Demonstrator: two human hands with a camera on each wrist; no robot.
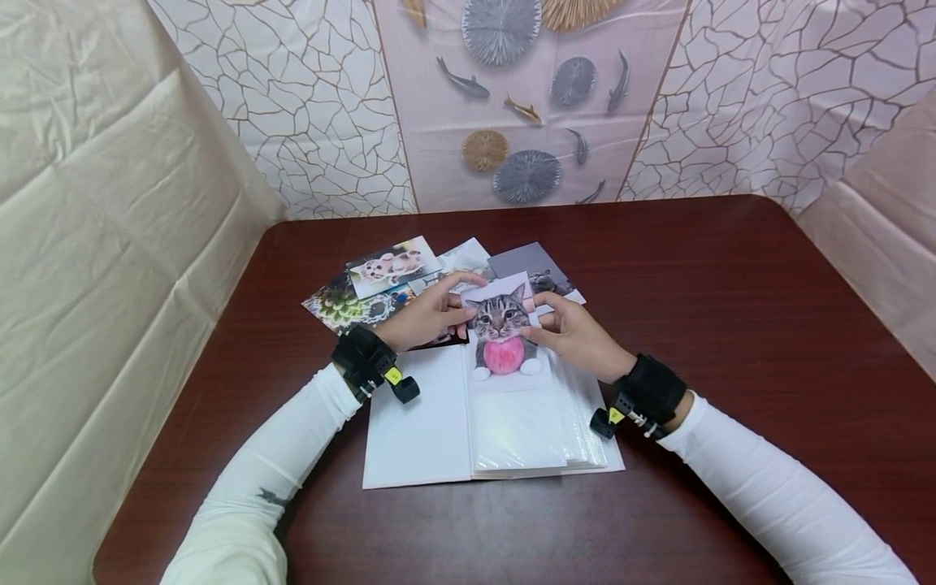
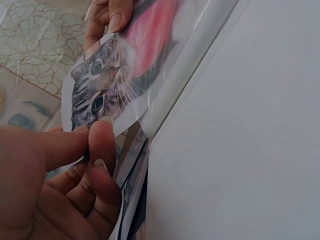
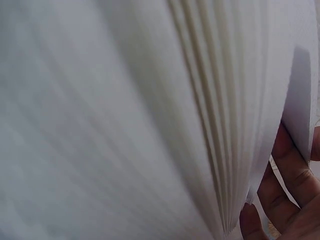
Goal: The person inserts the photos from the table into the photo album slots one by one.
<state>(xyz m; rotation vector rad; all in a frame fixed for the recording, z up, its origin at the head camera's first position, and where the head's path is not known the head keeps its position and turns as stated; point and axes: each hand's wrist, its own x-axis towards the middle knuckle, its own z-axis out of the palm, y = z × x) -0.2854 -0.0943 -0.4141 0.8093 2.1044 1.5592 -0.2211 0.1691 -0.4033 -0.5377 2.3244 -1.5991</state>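
An open photo album [image 1: 417,422] lies on the table, its white inside cover to the left and clear sleeve pages [image 1: 515,435] to the right. A photo of a tabby cat with a pink ball [image 1: 503,318] sits partway down in the top sleeve, its upper part sticking out. My left hand [image 1: 430,315] pinches the photo's left edge between thumb and fingers. At the opposite edge, my right hand [image 1: 578,331] holds it with the thumb in front. In the left wrist view, clear plastic covers the pink ball [image 2: 150,37]. The right wrist view shows the fanned page edges [image 3: 220,125] beside the right fingers [image 3: 295,170].
Behind the album lie several loose photos: a kitten photo [image 1: 395,266], a succulent photo [image 1: 340,305] and a grey photo with a cat [image 1: 522,262]. They overlap one another on the dark red-brown table [image 1: 731,325]. Patterned cloth [image 1: 322,106] hangs behind the table.
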